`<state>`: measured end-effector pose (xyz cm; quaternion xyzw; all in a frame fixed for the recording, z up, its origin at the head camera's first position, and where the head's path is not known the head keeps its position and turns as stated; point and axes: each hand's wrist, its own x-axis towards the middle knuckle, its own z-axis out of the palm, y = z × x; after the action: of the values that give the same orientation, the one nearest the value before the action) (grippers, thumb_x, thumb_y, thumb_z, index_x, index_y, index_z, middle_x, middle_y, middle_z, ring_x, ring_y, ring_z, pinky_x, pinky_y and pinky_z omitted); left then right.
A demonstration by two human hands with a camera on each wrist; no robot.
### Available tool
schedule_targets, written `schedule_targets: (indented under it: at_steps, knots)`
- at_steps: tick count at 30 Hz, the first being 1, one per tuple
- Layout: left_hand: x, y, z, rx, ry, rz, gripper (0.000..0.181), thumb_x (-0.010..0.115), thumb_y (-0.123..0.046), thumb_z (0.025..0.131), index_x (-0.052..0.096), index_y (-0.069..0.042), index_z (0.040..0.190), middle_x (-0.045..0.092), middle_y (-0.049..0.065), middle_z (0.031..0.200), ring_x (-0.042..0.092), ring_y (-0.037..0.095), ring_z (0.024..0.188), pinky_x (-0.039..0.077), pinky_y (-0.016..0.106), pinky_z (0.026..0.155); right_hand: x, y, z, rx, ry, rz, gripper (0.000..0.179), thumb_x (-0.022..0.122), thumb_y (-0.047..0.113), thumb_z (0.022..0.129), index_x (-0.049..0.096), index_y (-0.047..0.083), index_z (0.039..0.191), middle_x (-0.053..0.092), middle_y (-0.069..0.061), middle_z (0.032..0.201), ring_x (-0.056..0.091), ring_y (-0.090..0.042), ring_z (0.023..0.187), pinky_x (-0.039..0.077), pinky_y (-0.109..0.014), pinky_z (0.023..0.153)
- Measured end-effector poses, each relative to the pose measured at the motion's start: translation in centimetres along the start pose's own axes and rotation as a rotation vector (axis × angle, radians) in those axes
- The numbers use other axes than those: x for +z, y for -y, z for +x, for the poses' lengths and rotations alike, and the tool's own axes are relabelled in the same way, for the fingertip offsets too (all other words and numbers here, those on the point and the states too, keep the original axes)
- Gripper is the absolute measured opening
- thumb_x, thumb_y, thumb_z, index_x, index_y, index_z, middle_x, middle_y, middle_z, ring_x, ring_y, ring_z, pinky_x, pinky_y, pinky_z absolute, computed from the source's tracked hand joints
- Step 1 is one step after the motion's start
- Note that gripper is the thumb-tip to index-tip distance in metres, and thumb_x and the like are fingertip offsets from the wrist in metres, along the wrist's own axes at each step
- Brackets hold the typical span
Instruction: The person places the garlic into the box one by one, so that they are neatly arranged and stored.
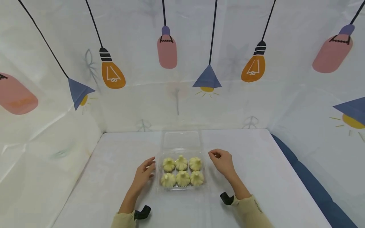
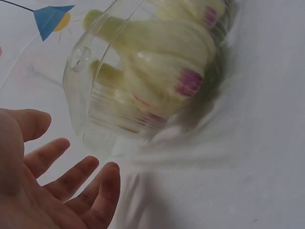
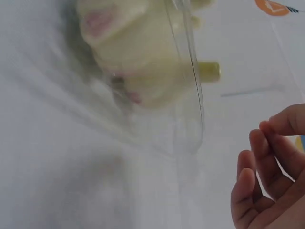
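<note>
A clear plastic clamshell box [image 1: 179, 188] stands in the middle of the table in the head view, its lid [image 1: 182, 139] folded back toward the wall. Several pale garlic bulbs [image 1: 182, 178] sit inside in two rows, stems up; purple patches show low on the bulbs [image 2: 162, 57] in the left wrist view. Just left of the box is my left hand [image 1: 144, 172], fingers spread and slightly bent, holding nothing. My right hand [image 1: 222, 161] is off the box's right side near the back row, thumb tip close to the index fingertip, nothing between them, other fingers loosely curled.
The box stands on a white table [image 1: 242, 148] whose far edge meets a pale curtain [image 1: 182, 104] printed with lamps and bulbs. Something dark blue [image 1: 313, 183] runs along the table's right edge. A black wrist mount [image 1: 142, 212] is on each sleeve cuff.
</note>
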<state>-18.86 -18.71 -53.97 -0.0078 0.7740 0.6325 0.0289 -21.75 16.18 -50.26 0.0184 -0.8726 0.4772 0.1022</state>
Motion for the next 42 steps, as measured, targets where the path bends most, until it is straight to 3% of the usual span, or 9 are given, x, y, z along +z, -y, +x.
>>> schedule_targets:
  at_steps: [5,12,17,24,29,35,42]
  knots:
    - [-0.9,0.8,2.1,-0.001,-0.019,0.093,0.040,0.055,-0.020,0.101,0.053,-0.003,0.137,0.056,0.023,0.129,0.060,0.035,0.107,0.053,0.040,0.075,0.2,-0.8,2.8,0.113,0.050,0.035,0.023,0.065,0.022,0.094,0.073,0.003,0.105,0.069,-0.004,0.096,0.062,-0.022,0.087,0.049,-0.034,0.066]
    - [-1.2,-1.3,5.1,0.007,0.024,0.185,0.042,0.053,-0.022,0.102,0.053,0.003,0.135,0.057,0.024,0.125,0.060,0.039,0.108,0.053,0.042,0.078,1.2,-2.1,6.8,0.277,0.160,0.191,0.032,0.062,0.025,0.096,0.067,0.002,0.118,0.066,-0.015,0.110,0.063,-0.032,0.095,0.051,-0.043,0.077]
    - [-1.5,-2.3,7.1,-0.021,0.050,0.259,0.043,0.051,-0.020,0.102,0.051,0.005,0.136,0.057,0.024,0.127,0.059,0.038,0.108,0.052,0.041,0.079,2.2,-2.5,8.4,0.360,0.221,0.269,0.038,0.060,0.028,0.097,0.064,-0.001,0.123,0.065,-0.016,0.116,0.064,-0.032,0.097,0.051,-0.042,0.082]
    - [-1.3,-2.8,9.6,-0.071,0.123,0.231,0.047,0.050,-0.021,0.102,0.045,0.006,0.140,0.054,0.027,0.130,0.059,0.039,0.108,0.052,0.043,0.081,3.2,-3.0,9.4,0.429,0.211,0.306,0.037,0.063,0.027,0.095,0.064,0.002,0.123,0.067,-0.014,0.114,0.066,-0.022,0.088,0.052,-0.035,0.077]
    - [-0.7,-2.8,10.6,-0.057,0.160,0.220,0.049,0.050,-0.019,0.102,0.041,0.007,0.142,0.055,0.027,0.128,0.060,0.039,0.108,0.052,0.043,0.081,3.7,-3.1,9.4,0.438,0.175,0.330,0.037,0.067,0.021,0.092,0.064,0.001,0.123,0.066,-0.014,0.111,0.066,-0.020,0.083,0.052,-0.031,0.072]
    - [-0.2,-2.7,11.2,-0.016,0.140,0.242,0.053,0.055,-0.011,0.099,0.036,0.013,0.142,0.059,0.028,0.121,0.063,0.037,0.101,0.053,0.039,0.077,3.9,-3.0,9.3,0.454,0.159,0.362,0.039,0.069,0.013,0.089,0.063,0.000,0.125,0.067,-0.013,0.106,0.065,-0.017,0.078,0.052,-0.030,0.069]
    - [-0.2,-2.6,11.5,-0.014,0.094,0.258,0.049,0.061,-0.008,0.095,0.045,0.014,0.136,0.064,0.023,0.112,0.063,0.035,0.097,0.052,0.037,0.076,4.1,-2.9,9.3,0.479,0.157,0.432,0.041,0.069,0.007,0.089,0.061,-0.001,0.128,0.069,-0.010,0.097,0.065,-0.014,0.073,0.051,-0.028,0.064]
